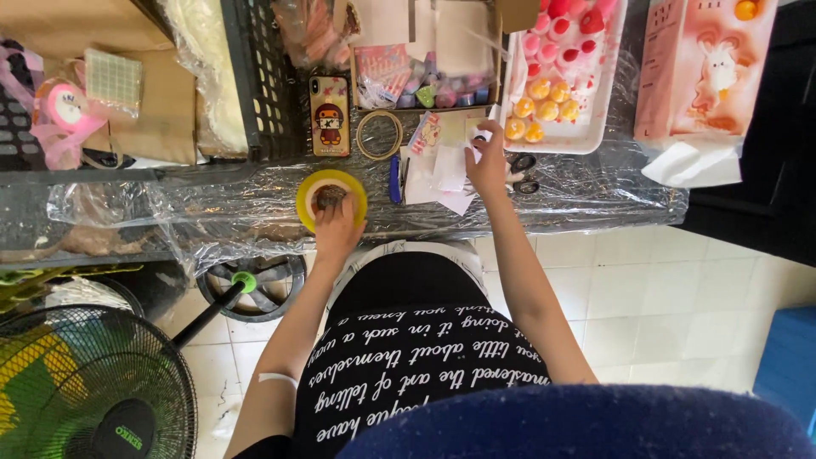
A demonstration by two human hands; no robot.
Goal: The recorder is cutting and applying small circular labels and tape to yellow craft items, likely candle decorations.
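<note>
I am pressing my left hand (pixel 337 228) on the yellow tape roll (pixel 331 199) at the table's (pixel 595 197) near edge, fingers curled round it. Further in, my right hand (pixel 488 166) is pinching small white paper pieces (pixel 448 166); steadying the roll firmly should help.

Black garment, white script; seemingly sleeveless
</note>
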